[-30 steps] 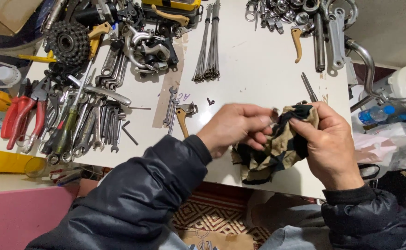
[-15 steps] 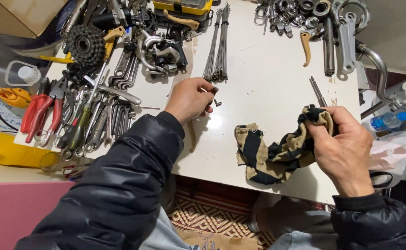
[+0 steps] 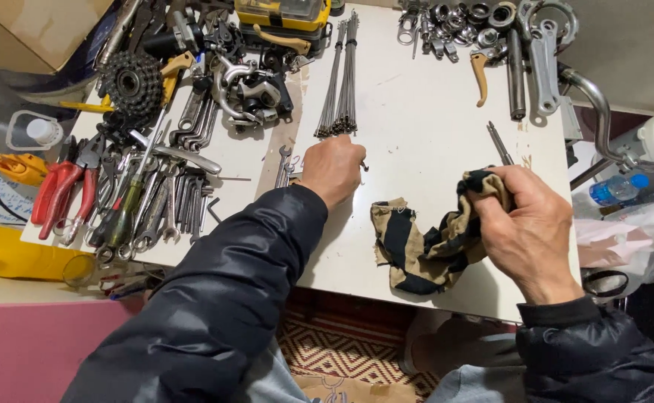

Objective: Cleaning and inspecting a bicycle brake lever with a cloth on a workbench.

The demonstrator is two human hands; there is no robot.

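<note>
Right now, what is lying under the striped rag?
Under the striped rag only the white table shows around its edges. The right hand grips its upper end. Anything small beneath the folds is covered, so I cannot tell.

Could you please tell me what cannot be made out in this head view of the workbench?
- Left hand, by the bundle of thin metal spokes: its closed fingers hide whatever small part it pinches.
- Right hand: the tan and black striped rag bunched in it covers anything inside.
- Yellow plastic case: cut off by the top edge.
- Small silver rings and nuts: too small to tell apart.
</note>
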